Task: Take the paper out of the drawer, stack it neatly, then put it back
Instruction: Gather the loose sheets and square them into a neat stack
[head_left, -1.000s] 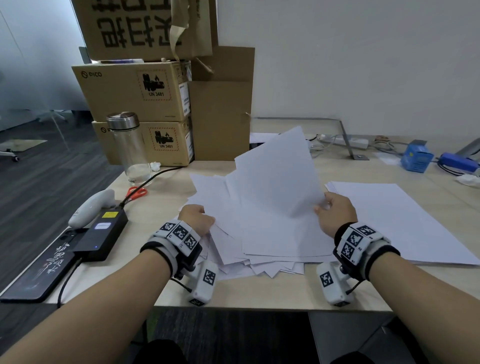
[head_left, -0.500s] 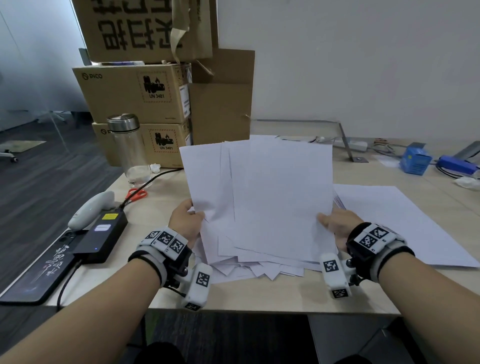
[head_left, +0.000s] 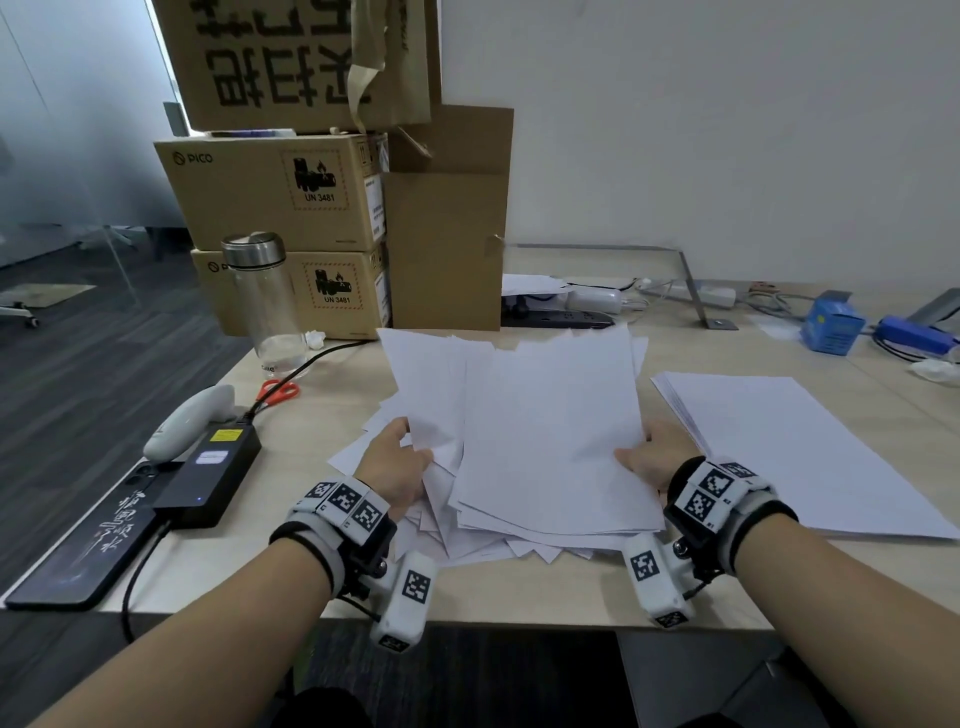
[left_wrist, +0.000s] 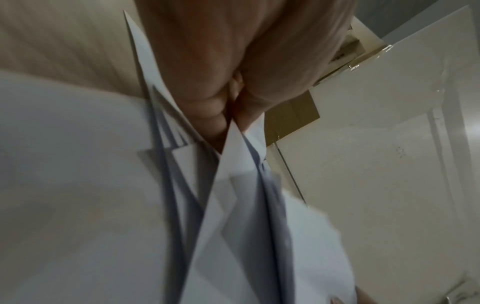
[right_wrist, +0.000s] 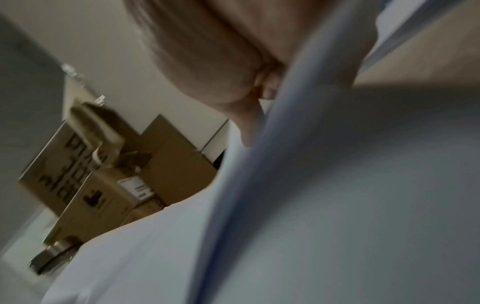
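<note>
I see my left hand (head_left: 397, 470) and right hand (head_left: 655, 457) clamped on the loose sheaf of white paper sheets (head_left: 545, 436); its lower edges rest on the pale wooden desk (head_left: 519, 587). A neat white paper stack (head_left: 800, 447) lies just right.

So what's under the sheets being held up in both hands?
More loose sheets lie fanned out on the desk, corners poking out near the front edge. Whatever lies beneath their middle is covered.
</note>
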